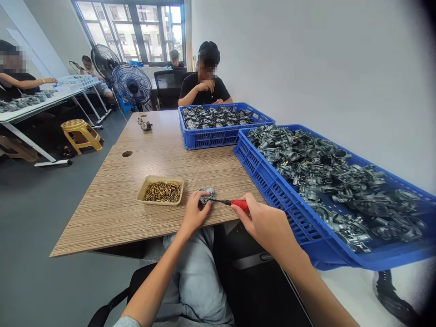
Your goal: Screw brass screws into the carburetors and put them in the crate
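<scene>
My left hand (pixel 196 211) is closed on a small grey cast-metal part (pixel 208 194) that looks like a carburetor body, resting on the wooden table near its front edge. My right hand (pixel 256 217) grips the red handle of a screwdriver (pixel 238 204). The dark shaft lies nearly level and points left, its tip reaching the metal part; what the tip touches is too small to tell. Left of my left hand stands a cream tray (pixel 139 196) filled with small brass-coloured pieces.
A large blue crate (pixel 259 175) of grey metal parts stands at the right; another blue crate (pixel 211 140) sits behind it. A lone metal part (pixel 145 125) lies on the table's (pixel 112 200) far left. A person (pixel 204 86) sits across; fans (pixel 132 86) stand behind.
</scene>
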`<state>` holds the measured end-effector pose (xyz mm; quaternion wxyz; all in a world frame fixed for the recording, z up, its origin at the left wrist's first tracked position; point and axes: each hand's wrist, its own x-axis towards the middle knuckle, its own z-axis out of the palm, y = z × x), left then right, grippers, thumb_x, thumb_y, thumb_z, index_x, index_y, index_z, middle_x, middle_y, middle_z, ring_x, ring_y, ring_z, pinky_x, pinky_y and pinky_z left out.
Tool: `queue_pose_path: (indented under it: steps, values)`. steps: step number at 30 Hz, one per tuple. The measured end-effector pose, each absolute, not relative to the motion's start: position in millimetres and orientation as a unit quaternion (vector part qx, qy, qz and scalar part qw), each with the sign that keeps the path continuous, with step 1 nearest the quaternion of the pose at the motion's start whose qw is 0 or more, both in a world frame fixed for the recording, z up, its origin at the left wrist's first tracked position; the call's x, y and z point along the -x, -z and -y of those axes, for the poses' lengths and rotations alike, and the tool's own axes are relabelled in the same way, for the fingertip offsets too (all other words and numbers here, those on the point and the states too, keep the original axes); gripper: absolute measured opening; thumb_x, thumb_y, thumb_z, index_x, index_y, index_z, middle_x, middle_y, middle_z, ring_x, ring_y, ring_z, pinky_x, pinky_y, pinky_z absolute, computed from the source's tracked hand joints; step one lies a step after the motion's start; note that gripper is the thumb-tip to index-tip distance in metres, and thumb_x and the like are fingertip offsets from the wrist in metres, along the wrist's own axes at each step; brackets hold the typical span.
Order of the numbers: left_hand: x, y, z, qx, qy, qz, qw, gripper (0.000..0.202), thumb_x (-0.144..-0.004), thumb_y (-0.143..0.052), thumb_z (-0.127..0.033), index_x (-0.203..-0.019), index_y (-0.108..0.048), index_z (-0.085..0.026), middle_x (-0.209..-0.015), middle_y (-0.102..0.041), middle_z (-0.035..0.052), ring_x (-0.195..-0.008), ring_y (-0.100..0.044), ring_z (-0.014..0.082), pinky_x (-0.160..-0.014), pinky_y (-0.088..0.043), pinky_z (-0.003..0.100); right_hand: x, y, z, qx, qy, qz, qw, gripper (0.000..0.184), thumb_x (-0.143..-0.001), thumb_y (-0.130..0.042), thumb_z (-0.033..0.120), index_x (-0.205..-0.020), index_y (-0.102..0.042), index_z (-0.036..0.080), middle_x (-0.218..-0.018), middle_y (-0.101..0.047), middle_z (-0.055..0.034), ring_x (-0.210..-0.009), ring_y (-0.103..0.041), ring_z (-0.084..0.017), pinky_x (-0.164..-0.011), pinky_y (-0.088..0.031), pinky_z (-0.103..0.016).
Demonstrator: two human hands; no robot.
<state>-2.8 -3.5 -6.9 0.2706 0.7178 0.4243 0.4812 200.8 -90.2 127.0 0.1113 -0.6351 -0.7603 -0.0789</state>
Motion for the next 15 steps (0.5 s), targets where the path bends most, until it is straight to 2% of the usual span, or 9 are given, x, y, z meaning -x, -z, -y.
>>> queue_pose_path:
  steps: [2,5,7,11,15]
  values:
    - [2.9,6.6,3.5,-0.717,-0.482,-0.424,0.271,0.023,-0.092,-0.063,-0.019,-0.115,-0.064,-0.025,-0.115,-0.066,0.006,-0.113,-0.061,0.0227,-0.101,-0.046,0.038,-201.8,-127.9,90.9,0.628,0.051,0.766,0.128,0.028,-0.106,-0.043,0.045,-0.109,-0.055,0.02,-0.077,-0.075,-0.0043,-0.064,-0.073,-0.024,-0.051,-0.037,-0.029]
    - [2.9,5.9,3.7,-0.719,-0.48,-0.423,0.272,0.022,-0.093,-0.062,-0.02,-0.115,-0.063,-0.024,-0.116,-0.066,0.0059,-0.114,-0.06,0.0227,-0.102,-0.045,0.038,-204.6,-130.4,92.8,0.581,-0.025,0.794,0.178,0.03,-0.105,-0.046,0.037,-0.13,-0.045,0.021,-0.106,-0.077,-0.0074,-0.085,-0.076,-0.025,-0.064,-0.049,-0.03]
    - [2.9,5.6,3.8,-0.72,-0.478,-0.424,0.272,0.022,-0.092,-0.062,-0.02,-0.114,-0.063,-0.024,-0.116,-0.066,0.0061,-0.114,-0.06,0.0229,-0.102,-0.045,0.038,-206.1,-132.3,94.2,0.55,-0.066,0.81,0.191,0.03,-0.104,-0.044,0.031,-0.133,-0.041,0.022,-0.118,-0.074,-0.0086,-0.097,-0.075,-0.025,-0.071,-0.052,-0.031]
    - [2.6,5.2,4.0,-0.718,-0.479,-0.427,0.269,0.023,-0.091,-0.063,-0.018,-0.113,-0.063,-0.024,-0.115,-0.066,0.006,-0.113,-0.06,0.0231,-0.101,-0.045,0.039,-206.1,-133.5,94.8,0.547,-0.08,0.815,0.172,0.018,-0.105,-0.04,0.025,-0.122,-0.045,0.023,-0.105,-0.074,-0.0063,-0.092,-0.075,-0.024,-0.067,-0.05,-0.03]
    - [2.5,5.0,4.6,-0.718,-0.481,-0.423,0.272,0.023,-0.091,-0.063,-0.018,-0.114,-0.063,-0.025,-0.115,-0.066,0.0058,-0.113,-0.06,0.0227,-0.101,-0.046,0.038,-203.0,-130.7,91.9,0.582,-0.022,0.8,0.145,0.013,-0.106,-0.044,0.032,-0.112,-0.048,0.021,-0.089,-0.074,-0.004,-0.077,-0.075,-0.024,-0.058,-0.043,-0.029]
